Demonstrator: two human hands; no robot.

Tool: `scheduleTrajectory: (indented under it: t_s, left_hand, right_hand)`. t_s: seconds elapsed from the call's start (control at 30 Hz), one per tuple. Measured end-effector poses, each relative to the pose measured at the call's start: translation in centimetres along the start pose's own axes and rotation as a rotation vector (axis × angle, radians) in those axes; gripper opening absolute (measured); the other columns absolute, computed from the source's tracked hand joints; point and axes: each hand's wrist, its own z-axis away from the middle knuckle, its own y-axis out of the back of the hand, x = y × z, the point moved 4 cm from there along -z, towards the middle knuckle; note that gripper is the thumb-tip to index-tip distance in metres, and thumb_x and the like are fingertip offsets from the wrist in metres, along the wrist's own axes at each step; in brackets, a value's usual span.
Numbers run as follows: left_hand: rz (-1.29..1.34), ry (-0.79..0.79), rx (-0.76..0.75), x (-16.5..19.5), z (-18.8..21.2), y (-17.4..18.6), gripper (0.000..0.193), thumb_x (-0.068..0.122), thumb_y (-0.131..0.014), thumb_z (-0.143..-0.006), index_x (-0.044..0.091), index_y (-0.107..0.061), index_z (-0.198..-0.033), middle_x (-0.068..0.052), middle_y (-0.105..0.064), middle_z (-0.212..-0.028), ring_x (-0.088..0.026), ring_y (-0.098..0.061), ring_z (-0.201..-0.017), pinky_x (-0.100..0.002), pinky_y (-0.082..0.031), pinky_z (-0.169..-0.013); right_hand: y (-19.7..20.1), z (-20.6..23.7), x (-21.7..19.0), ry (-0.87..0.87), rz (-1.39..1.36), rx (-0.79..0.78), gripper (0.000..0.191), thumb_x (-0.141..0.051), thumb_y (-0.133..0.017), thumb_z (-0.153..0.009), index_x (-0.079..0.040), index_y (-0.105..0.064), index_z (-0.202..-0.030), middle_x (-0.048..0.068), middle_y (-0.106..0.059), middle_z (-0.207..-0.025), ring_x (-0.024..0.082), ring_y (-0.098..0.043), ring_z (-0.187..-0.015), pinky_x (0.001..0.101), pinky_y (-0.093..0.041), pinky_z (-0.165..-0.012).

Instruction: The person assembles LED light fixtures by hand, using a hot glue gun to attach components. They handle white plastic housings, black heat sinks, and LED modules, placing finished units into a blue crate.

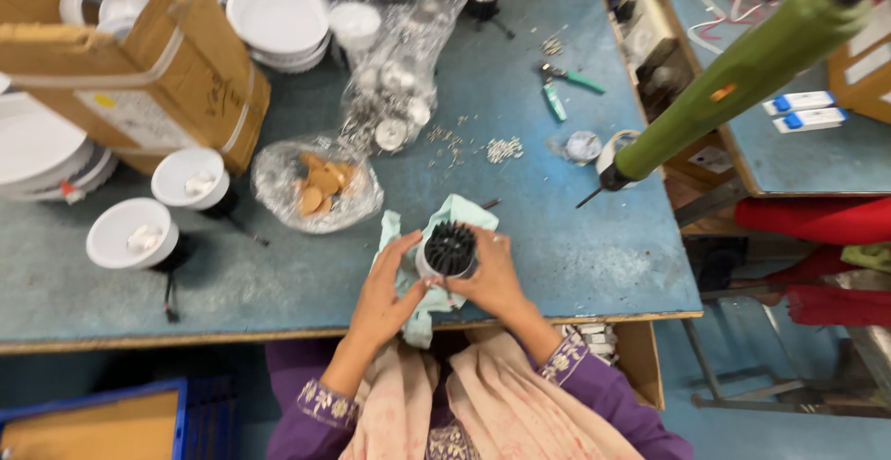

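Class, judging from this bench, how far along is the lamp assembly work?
Done, it seems: two white lamps stand at left. In hand: the left hand and right hand hold a lamp with a black finned heat sink over a cloth. Left: parts in a clear bag, loose screws.

Both bare hands, left hand [385,298] and right hand [490,279], cupped around a round lamp housing with black finned heat sink [448,250], over a pale green cloth [422,279] on the worn blue-grey worktable [575,256]. Hanging just right: green cylindrical electric screwdriver [742,70]. Further left: clear plastic bag of tan discs [317,184].
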Motion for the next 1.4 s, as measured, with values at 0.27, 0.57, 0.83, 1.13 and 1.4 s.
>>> scheduleTrajectory:
  t_s: [0.27,0.57,0.83,1.13,1.4]
  left_hand:
    - [0.019,0.058,0.028,-0.3,-1.1,-3.6,0.094,0.029,-0.09,-0.071,0.003,-0.04,-0.146,-0.02,-0.055,-0.139,-0.035,-0.054,-0.13,-0.041,-0.043,-0.107]
    - [0.063,0.082,-0.026,-1.9,-2.8,-4.7,0.075,0.027,-0.091,-0.074,0.01,-0.053,-0.137,-0.013,-0.069,-0.123,-0.028,-0.071,-0.113,-0.037,-0.056,-0.095]
    - [0.031,0.073,-0.063,-1.7,-2.7,-4.2,0.079,0.029,-0.093,-0.071,0.01,-0.053,-0.137,-0.012,-0.07,-0.12,-0.028,-0.071,-0.11,-0.037,-0.055,-0.093]
    - [0.075,0.0,-0.043,-1.6,-2.9,-4.3,0.081,0.024,-0.092,-0.07,0.01,-0.051,-0.138,-0.012,-0.069,-0.125,-0.029,-0.07,-0.114,-0.038,-0.055,-0.097]
    - [0.094,-0.005,-0.041,-1.8,-2.9,-4.4,0.081,0.023,-0.092,-0.069,0.009,-0.05,-0.138,-0.012,-0.069,-0.125,-0.028,-0.07,-0.114,-0.038,-0.055,-0.096]
  right_hand:
    - [-2.6,1.2,1.7,0.043,0.208,0.111,0.084,-0.03,-0.088,-0.061,-0.008,-0.05,-0.132,0.013,-0.062,-0.125,0.035,-0.056,-0.122,0.0484,-0.037,-0.104]
    - [0.3,3.4,2.1,0.051,0.02,-0.098,0.096,-0.034,-0.088,-0.071,-0.001,-0.04,-0.147,0.022,-0.052,-0.142,0.041,-0.048,-0.134,0.0498,-0.034,-0.111]
    - [2.2,4.7,1.0,0.034,0.063,-0.031,0.065,-0.027,-0.083,-0.078,-0.008,-0.057,-0.135,0.015,-0.063,-0.133,0.036,-0.057,-0.125,0.0458,-0.042,-0.106]
    - [2.0,4.5,-0.8,0.157,0.166,0.076,0.061,-0.024,-0.08,-0.081,-0.003,-0.057,-0.132,0.018,-0.06,-0.128,0.038,-0.057,-0.119,0.0459,-0.043,-0.101]
    - [1.9,5.1,-1.4,0.182,0.18,0.134,0.035,-0.021,-0.082,-0.083,-0.006,-0.062,-0.107,0.013,-0.062,-0.128,0.034,-0.061,-0.115,0.0434,-0.048,-0.095]
